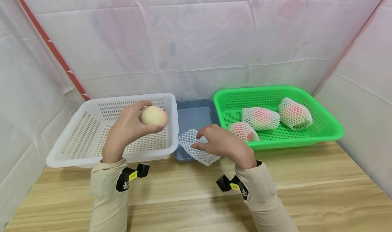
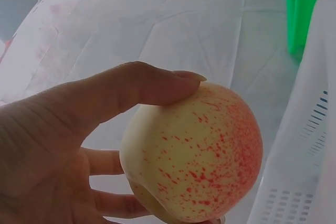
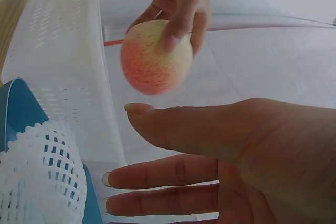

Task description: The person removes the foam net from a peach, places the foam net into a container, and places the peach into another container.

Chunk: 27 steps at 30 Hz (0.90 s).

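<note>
My left hand [image 1: 127, 128] grips a pale yellow and red peach [image 1: 154, 116] above the white basket [image 1: 174, 129]; in the left wrist view the thumb lies on top of the peach [image 2: 197, 156] with fingers behind it. My right hand [image 1: 225, 143] holds nothing, thumb and fingers apart, over a white foam net [image 1: 199, 150] that lies across the front of the blue-grey tray [image 1: 196, 114]. In the right wrist view the fingers of this hand [image 3: 210, 156] are nearly straight, with the net [image 3: 47, 177] beyond them.
A green basket [image 1: 327, 126] on the right holds several peaches in foam nets, one [image 1: 261, 118] in the middle, another [image 1: 295, 114] at the right. The baskets and tray stand side by side on a wooden table [image 1: 183, 198], with pale cloth [image 1: 196, 41] behind.
</note>
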{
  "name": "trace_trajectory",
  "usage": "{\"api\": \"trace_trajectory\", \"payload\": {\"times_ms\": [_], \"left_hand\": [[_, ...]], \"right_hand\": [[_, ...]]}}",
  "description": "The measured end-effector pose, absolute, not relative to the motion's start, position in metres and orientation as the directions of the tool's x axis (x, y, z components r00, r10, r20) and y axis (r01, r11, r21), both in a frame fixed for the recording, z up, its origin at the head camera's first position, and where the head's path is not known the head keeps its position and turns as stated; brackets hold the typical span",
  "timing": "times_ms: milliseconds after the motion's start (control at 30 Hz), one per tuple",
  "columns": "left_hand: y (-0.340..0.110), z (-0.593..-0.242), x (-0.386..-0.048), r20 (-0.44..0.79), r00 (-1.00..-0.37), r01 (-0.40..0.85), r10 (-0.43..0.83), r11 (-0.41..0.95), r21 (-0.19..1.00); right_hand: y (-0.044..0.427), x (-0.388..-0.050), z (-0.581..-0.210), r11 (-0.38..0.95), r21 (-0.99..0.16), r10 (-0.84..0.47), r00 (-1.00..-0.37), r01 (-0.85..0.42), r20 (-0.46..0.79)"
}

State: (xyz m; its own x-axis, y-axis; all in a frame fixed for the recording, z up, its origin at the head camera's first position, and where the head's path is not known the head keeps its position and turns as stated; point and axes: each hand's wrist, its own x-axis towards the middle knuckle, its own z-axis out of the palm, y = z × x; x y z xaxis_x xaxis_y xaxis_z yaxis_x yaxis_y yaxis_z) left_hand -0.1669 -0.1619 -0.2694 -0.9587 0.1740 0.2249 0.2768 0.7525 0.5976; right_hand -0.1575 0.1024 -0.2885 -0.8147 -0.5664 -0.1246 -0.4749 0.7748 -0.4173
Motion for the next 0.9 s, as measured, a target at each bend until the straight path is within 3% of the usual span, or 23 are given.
{"api": "trace_trajectory", "payload": {"times_ms": [533,900], "left_hand": [[-0.164,-0.291,-0.189,0.068,-0.993,0.119,0.098,0.804,0.582],[-0.161,-0.303,-0.195,-0.105,-0.989,0.031,0.105,0.834,0.551]], "right_hand": [[0.104,-0.156,-0.287,0.784,-0.401,-0.576,-0.796,-0.473,-0.185],[0.104,-0.157,-0.288,0.785,-0.406,-0.577,-0.792,-0.469,-0.201]]}}
